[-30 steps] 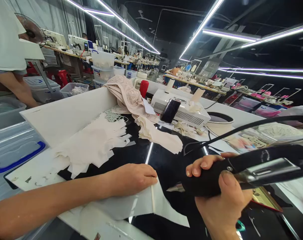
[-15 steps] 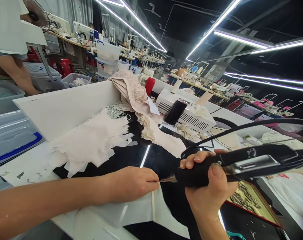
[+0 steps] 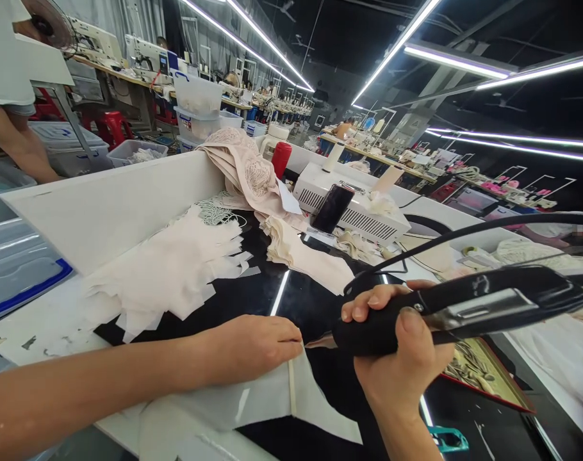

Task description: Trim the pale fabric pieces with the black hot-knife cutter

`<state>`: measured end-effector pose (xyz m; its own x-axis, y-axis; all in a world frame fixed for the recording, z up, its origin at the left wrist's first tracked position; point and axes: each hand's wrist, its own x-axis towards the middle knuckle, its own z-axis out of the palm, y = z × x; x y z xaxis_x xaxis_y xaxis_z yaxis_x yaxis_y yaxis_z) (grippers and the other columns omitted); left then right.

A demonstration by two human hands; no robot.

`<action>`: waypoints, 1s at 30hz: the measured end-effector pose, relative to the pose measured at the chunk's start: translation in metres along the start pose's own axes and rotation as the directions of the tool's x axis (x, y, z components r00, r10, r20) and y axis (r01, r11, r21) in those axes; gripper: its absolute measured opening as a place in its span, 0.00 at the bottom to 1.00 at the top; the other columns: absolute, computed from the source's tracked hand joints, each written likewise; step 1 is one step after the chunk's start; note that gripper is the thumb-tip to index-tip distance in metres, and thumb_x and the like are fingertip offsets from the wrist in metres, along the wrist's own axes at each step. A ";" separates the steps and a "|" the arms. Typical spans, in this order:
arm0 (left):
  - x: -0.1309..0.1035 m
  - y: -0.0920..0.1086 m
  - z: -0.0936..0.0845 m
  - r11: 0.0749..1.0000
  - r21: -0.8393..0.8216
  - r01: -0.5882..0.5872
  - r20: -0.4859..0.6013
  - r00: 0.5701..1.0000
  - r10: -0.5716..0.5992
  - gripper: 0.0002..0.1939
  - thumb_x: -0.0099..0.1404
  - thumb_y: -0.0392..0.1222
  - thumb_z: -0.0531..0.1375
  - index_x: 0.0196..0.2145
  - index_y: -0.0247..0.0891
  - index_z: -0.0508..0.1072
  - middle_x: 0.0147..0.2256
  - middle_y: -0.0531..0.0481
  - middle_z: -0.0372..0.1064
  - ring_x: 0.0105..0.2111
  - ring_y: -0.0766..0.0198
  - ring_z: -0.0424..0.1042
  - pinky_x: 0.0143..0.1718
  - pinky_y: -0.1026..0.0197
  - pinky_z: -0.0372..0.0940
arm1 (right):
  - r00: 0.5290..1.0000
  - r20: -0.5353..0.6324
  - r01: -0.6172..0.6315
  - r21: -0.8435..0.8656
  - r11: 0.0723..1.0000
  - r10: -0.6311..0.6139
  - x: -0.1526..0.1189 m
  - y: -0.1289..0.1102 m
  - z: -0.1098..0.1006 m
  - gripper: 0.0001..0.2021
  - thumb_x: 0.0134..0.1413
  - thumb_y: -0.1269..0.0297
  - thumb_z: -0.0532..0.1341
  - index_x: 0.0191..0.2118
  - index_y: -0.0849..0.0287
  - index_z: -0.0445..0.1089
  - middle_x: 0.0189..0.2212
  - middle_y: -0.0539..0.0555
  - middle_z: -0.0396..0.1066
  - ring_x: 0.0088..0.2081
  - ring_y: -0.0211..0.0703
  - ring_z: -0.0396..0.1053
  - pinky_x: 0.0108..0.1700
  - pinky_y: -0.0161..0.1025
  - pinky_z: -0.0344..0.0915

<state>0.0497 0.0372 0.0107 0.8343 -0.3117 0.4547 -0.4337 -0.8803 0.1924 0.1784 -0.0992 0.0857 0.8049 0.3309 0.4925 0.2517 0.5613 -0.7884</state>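
My left hand pinches the edge of a pale fabric piece lying over the black tabletop. A narrow cream strip runs along the fabric down from my fingertips. My right hand is wrapped round a black corded hand tool with a metal lever on its side. The tool's slim, pointed metal tip reaches left to beside my left fingertips, at the fabric's edge. Whether tip and cloth touch, I cannot tell.
Left lies a heap of pale fabric pieces; a smaller stack is ahead. Behind are a phone, a white vented machine and a red cone. A tray of small pieces and a teal cutter-like tool lie right.
The view has shifted slightly, so the scene sits a little further left and higher. Both hands keep their grip, and the tool tip stays beside my left fingertips.
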 end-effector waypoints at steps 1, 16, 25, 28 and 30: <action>0.000 0.000 0.000 1.000 -0.003 -0.003 0.000 1.000 0.003 0.12 0.75 0.25 0.54 0.48 0.33 0.75 0.48 0.43 0.77 0.51 0.59 0.77 0.50 0.61 0.75 | 1.000 -0.009 0.008 0.002 1.000 -0.008 0.000 -0.001 0.000 0.17 0.51 0.59 0.71 0.44 0.52 0.67 0.25 0.43 0.68 0.22 0.38 0.66 0.23 0.37 0.69; 0.003 -0.002 -0.004 0.999 -0.012 -0.036 -0.003 0.999 0.036 0.11 0.75 0.25 0.55 0.45 0.33 0.76 0.48 0.42 0.77 0.51 0.58 0.76 0.54 0.58 0.74 | 0.999 -0.026 0.019 -0.007 1.000 -0.020 -0.008 -0.012 -0.004 0.16 0.51 0.60 0.71 0.44 0.52 0.67 0.25 0.43 0.69 0.22 0.38 0.67 0.24 0.38 0.70; 0.011 0.013 -0.003 0.999 -0.023 -0.029 0.062 0.998 0.030 0.08 0.74 0.28 0.58 0.39 0.35 0.75 0.41 0.45 0.75 0.44 0.59 0.75 0.48 0.61 0.73 | 0.999 -0.036 0.028 0.001 1.000 -0.028 -0.011 -0.017 -0.012 0.16 0.52 0.60 0.72 0.44 0.52 0.69 0.26 0.44 0.71 0.22 0.38 0.68 0.24 0.38 0.70; 0.007 0.012 0.002 0.999 -0.015 -0.036 0.063 0.997 0.037 0.09 0.75 0.28 0.58 0.37 0.36 0.74 0.41 0.45 0.75 0.45 0.59 0.75 0.49 0.61 0.72 | 0.999 -0.034 0.032 0.000 0.999 -0.032 -0.013 -0.016 -0.010 0.16 0.51 0.61 0.71 0.44 0.52 0.68 0.26 0.43 0.71 0.22 0.38 0.69 0.25 0.39 0.71; 0.004 0.011 0.003 0.999 -0.017 -0.033 0.046 0.998 0.034 0.08 0.75 0.28 0.58 0.37 0.36 0.74 0.42 0.46 0.75 0.45 0.59 0.75 0.48 0.61 0.72 | 0.999 -0.032 0.027 0.001 1.000 -0.027 -0.013 -0.016 -0.008 0.16 0.51 0.60 0.72 0.44 0.52 0.68 0.26 0.43 0.71 0.22 0.38 0.69 0.24 0.39 0.71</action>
<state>0.0496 0.0249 0.0124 0.8339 -0.3576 0.4204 -0.4671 -0.8630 0.1924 0.1683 -0.1188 0.0883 0.8146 0.2916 0.5014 0.2726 0.5706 -0.7747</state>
